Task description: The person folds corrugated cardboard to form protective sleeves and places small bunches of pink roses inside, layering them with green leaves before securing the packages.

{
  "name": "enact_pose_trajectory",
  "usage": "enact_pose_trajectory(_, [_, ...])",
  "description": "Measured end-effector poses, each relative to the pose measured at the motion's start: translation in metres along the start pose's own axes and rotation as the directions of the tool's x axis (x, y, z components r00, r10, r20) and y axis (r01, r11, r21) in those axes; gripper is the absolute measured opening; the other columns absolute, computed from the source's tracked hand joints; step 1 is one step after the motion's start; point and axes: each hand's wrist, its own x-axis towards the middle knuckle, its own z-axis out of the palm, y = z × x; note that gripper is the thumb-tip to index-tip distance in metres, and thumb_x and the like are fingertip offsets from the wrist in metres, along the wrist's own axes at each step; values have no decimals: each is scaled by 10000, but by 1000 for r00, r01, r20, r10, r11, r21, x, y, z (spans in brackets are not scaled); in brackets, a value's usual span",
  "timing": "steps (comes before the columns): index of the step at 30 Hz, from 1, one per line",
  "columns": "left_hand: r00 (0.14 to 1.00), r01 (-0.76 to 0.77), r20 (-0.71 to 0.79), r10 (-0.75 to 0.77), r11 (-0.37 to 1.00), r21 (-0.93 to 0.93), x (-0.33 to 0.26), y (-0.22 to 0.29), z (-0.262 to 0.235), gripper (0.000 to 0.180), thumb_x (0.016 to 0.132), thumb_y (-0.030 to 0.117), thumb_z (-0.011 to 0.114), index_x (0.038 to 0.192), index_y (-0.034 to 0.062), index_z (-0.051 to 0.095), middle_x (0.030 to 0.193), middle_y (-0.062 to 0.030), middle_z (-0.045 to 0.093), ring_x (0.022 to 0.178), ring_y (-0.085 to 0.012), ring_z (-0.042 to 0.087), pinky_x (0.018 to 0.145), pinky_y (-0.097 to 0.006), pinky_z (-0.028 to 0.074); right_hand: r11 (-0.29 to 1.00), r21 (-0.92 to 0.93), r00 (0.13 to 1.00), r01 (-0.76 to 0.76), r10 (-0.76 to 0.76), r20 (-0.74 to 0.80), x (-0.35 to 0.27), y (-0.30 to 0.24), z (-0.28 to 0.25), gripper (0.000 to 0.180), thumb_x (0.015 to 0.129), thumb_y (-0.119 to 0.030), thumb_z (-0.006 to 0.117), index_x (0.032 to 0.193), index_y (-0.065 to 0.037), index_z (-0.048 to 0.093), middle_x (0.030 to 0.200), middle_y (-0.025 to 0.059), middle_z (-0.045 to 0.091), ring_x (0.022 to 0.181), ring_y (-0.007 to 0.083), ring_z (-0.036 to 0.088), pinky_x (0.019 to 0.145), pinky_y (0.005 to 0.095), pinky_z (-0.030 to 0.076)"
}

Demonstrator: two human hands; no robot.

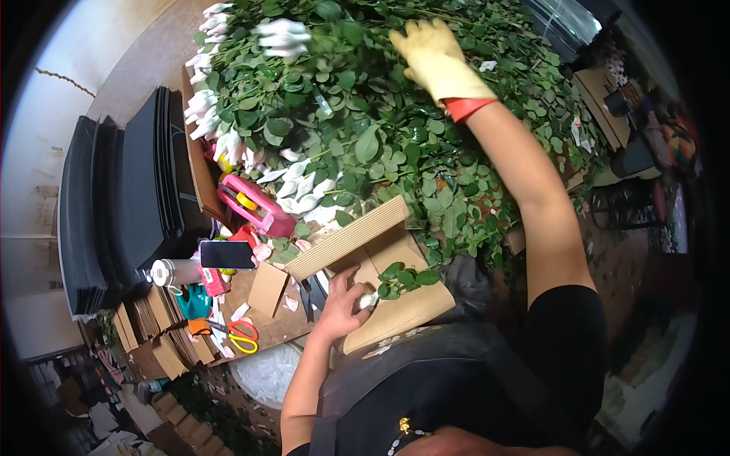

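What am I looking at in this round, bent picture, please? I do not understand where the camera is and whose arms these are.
The camera sits on a person's head and looks down, so the arms coming from the lower edge are that person's own. The wide lens bends straight lines.

The right hand wears a pale yellow glove and reaches into a big pile of leafy stems with white flower buds. The bare left hand rests on a folded sheet of brown corrugated cardboard, where one leafy stem lies.

To the left lie a pink tool, a dark phone, red and yellow scissors and a stack of black sheets.
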Motion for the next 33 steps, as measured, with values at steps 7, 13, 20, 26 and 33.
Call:
enact_pose_trajectory(7, [1000,15,-26,-16,998,-54,-6,-4,7,288,838,248,824,1084,124,738,1545,-235,428,1400,-448,389,1162,-509,376,985,115,727,128,-172,665,-43,-76,58,301,903,-127,682,1193,-103,763,1200,108,764,1082,325,743,885,454,610])
enact_pose_trajectory(13, [997,-13,-79,12,1000,-8,-8,-4,9,282,841,234,834,1089,132,746,1534,-227,443,1393,-435,401,1142,-498,390,956,294,997,-1,-24,79,-40,-48,45,172,931,-66,608,1008,-109,756,1038,81,773,976,256,743,1083,424,505])
enact_pose_trajectory(20, [994,-30,-106,24,998,-54,-4,-4,10,264,828,236,846,1057,139,761,1540,-225,456,1391,-450,405,1145,-499,385,816,561,983,140,-45,-181,-72,14,16,252,894,-107,741,1145,-90,725,1061,121,756,1024,323,702,940,435,552])
enact_pose_trajectory(26, [996,-41,-86,34,996,-76,-2,-12,11,269,817,239,853,1051,134,769,1551,-223,449,1396,-461,396,1171,-513,351,936,310,986,165,-167,-22,-100,24,9,264,929,-35,675,1176,-96,749,1050,120,766,995,313,727,922,406,586])
enact_pose_trajectory(33, [995,-37,-92,30,997,-69,-6,-16,15,279,811,260,865,1045,141,772,1561,-216,442,1422,-448,382,1184,-510,348,802,594,984,-60,-53,171,-112,20,17,286,1048,-202,584,1291,-124,714,1230,125,748,1045,287,735,968,411,594])
